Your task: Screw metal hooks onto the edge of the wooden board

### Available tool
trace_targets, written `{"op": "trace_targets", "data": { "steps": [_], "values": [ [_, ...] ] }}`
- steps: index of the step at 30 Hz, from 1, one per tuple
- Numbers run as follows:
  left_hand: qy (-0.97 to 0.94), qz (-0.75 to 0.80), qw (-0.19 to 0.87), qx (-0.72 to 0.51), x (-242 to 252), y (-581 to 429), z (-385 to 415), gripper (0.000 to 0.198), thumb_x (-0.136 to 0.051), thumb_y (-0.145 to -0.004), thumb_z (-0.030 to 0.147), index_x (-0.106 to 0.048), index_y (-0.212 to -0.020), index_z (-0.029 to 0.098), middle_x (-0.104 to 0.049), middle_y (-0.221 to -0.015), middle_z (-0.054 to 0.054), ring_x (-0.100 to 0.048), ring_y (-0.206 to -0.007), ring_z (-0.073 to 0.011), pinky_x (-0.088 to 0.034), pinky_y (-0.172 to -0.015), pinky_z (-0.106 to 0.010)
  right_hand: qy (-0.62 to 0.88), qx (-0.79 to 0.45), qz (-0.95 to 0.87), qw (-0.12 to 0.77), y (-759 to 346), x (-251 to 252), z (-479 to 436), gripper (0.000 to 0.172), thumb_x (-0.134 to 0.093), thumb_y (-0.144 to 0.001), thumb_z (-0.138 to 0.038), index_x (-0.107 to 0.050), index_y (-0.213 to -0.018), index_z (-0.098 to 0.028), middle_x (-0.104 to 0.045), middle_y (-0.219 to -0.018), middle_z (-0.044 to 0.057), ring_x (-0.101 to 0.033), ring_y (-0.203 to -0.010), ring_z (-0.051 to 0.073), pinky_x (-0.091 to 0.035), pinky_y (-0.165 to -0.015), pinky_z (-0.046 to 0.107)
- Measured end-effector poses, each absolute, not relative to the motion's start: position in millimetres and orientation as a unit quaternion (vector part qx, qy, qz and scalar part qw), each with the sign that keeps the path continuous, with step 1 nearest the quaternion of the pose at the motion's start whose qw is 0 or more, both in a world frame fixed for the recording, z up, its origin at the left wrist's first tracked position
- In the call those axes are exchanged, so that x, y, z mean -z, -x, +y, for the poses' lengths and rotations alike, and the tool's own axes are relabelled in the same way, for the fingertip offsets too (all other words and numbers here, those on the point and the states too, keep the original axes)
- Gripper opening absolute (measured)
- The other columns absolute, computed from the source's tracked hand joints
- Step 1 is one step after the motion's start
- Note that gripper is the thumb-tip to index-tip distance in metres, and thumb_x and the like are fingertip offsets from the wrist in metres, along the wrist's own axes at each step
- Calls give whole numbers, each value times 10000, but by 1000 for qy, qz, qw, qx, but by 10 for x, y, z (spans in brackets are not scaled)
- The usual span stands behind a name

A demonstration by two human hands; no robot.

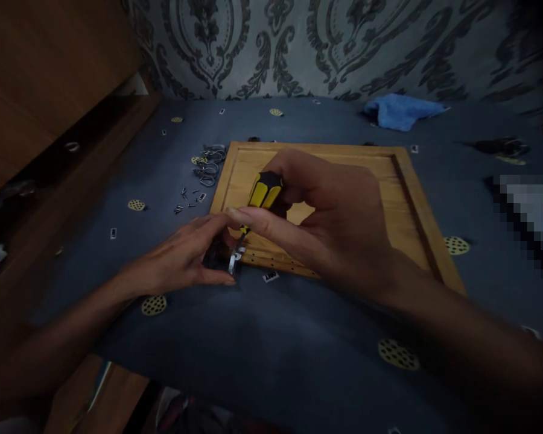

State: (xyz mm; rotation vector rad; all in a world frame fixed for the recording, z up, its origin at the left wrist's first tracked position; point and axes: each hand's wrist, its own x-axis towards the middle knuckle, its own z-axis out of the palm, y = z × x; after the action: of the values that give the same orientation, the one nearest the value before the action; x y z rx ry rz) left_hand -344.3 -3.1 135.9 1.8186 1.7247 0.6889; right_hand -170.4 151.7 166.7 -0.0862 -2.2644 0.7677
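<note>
Screwdriver (266, 190), yellow and black, pinched between thumb and fingers of right hand (339, 211), tilted, shaft running down to metal piece (233, 261) at wooden panel (405, 205)'s near left corner. Left hand (185, 253) curled round that corner, thumb and fingers apart on either side of metal piece; cannot tell whether it grips. Panel lies flat on blue sheet (276, 343). Loose screws (184, 192) and cluster of metal clips (208, 171) left of panel. Blue cloth (400, 113) behind it, right side.
</note>
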Motion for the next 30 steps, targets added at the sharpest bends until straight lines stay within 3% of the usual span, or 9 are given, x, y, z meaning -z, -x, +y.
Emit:
{"op": "trace_targets", "data": {
  "steps": [9,15,19,22,24,27,30],
  "values": [
    [-678,637,262,-258,-1335,3455,-32,511,-798,-890,529,-560,-1258,268,-688,-1159,-58,-674,-1064,-295,-581,-885,-431,-7,-331,-870,365,1714,-1670,1514,269,-757,-966,-348,-557,-839,-220,-624,-741,-35,-610,-647,113,-514,-613,260],
    [-678,644,247,-253,-1332,3454,-43,551,-808,-892,491,-537,-1316,269,-655,-1289,-80,-658,-1150,-304,-565,-963,-443,6,-452,-852,265,1690,-1794,1485,156,-756,-948,-228,-606,-905,-216,-695,-887,-17,-641,-695,104,-531,-572,225],
    [-681,644,246,-249,-1333,3452,-45,547,-789,-904,513,-530,-1310,253,-685,-1209,-68,-678,-1099,-292,-582,-919,-431,-22,-525,-829,193,1675,-1869,1545,120,-717,-964,-181,-648,-1059,-205,-740,-1045,1,-690,-734,93,-565,-596,198],
    [-682,638,246,-258,-1346,3444,-37,552,-779,-909,538,-522,-1305,250,-694,-1201,-63,-682,-1091,-283,-583,-919,-426,-42,-545,-822,158,1653,-1906,1592,61,-680,-994,-173,-658,-1049,-187,-750,-1011,1,-722,-771,95,-584,-637,183],
    [-681,639,248,-258,-1354,3442,-33,529,-788,-898,545,-543,-1264,253,-697,-1179,-55,-684,-1068,-279,-585,-890,-411,-44,-530,-830,169,1645,-1909,1602,27,-687,-994,-177,-660,-998,-180,-744,-957,-8,-715,-747,89,-574,-627,177],
    [-679,640,256,-254,-1349,3450,-34,474,-800,-891,530,-577,-1204,253,-696,-1164,-52,-680,-1062,-283,-583,-859,-394,-27,-474,-851,225,1653,-1871,1582,107,-729,-977,-223,-661,-905,-181,-714,-845,-29,-659,-662,76,-536,-592,185],
    [-676,640,263,-254,-1333,3465,-43,497,-793,-900,527,-572,-1263,269,-687,-1215,-60,-669,-1103,-293,-578,-860,-390,-13,-403,-868,289,1675,-1803,1541,176,-751,-955,-252,-652,-825,-188,-672,-756,-32,-619,-643,86,-513,-600,216]
  ]
}}
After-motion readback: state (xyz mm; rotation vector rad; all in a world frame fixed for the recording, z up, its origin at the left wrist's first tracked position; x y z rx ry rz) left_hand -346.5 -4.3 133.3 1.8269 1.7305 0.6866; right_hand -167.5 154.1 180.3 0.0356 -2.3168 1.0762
